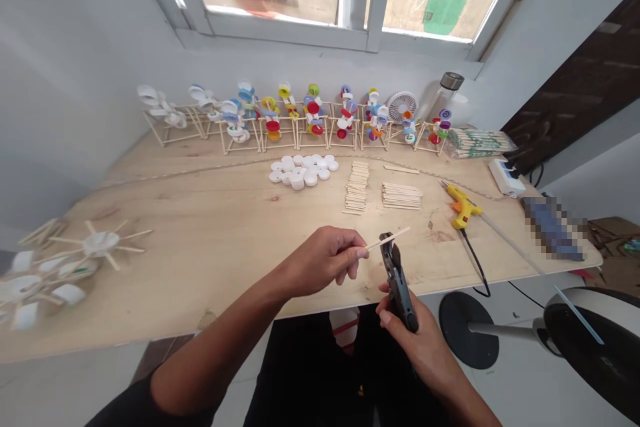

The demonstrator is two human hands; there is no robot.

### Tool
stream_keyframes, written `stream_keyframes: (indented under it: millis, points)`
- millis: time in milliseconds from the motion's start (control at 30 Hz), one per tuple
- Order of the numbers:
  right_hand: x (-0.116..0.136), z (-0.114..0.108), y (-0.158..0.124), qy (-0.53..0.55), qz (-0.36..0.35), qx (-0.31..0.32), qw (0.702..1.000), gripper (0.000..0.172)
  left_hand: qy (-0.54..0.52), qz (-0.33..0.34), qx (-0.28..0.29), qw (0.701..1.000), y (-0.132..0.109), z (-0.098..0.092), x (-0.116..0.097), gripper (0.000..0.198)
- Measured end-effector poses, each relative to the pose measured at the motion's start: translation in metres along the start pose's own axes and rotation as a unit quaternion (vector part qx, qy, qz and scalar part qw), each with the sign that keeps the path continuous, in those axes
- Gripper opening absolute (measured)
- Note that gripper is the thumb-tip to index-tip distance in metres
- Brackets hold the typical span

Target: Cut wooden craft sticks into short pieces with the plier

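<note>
Two bare forearms (250, 310) reach in from either side of a black-clad lap (295, 380) toward the front edge of the table (225, 240). The left hand (336, 259) pinches one end of a thin stick (374, 245) between thumb and fingers, holding it tilted above the table, its free end up and to the right. The right hand (420, 335) grips the pliers (400, 287) by the handles, their head raised to the stick, which crosses at the jaws; whether they bite it I cannot tell. Just beyond lie two stacks, the left stack (357, 190) and the right stack (401, 195), with white caps (311, 177) clustered to their left. A yellow glue gun (465, 207) lies farther right, its cord (475, 253) dropping over the edge. At the far left is a spoked wheel (101, 243), near more white pieces (25, 288). Along the wall stands a row of frames (313, 133) bearing coloured caps (313, 107), with a fan (402, 107) and a bottle (443, 95) behind its right end.
</note>
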State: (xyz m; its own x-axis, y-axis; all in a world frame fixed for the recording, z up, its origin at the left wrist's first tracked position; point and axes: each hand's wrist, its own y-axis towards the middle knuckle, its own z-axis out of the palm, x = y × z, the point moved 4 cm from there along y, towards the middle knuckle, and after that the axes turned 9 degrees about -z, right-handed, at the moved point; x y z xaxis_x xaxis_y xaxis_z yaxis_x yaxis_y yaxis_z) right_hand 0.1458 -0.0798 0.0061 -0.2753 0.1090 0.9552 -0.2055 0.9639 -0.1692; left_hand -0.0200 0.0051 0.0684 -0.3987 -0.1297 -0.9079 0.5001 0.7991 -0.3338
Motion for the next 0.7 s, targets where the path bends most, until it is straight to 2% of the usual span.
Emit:
stream_keyframes:
  millis: [300,700]
  points:
    - [-0.0008,0.0020,0.0061,-0.010,-0.012,-0.001,1.000,0.026,0.138,0.016,0.012,0.990,0.0051,0.0033,-0.0034,0.025]
    - [-0.0056,0.0055,0.0087,-0.023,-0.015,-0.012,1.000,0.026,0.194,0.023,0.008,0.981,0.0088,0.0025,-0.0043,0.028]
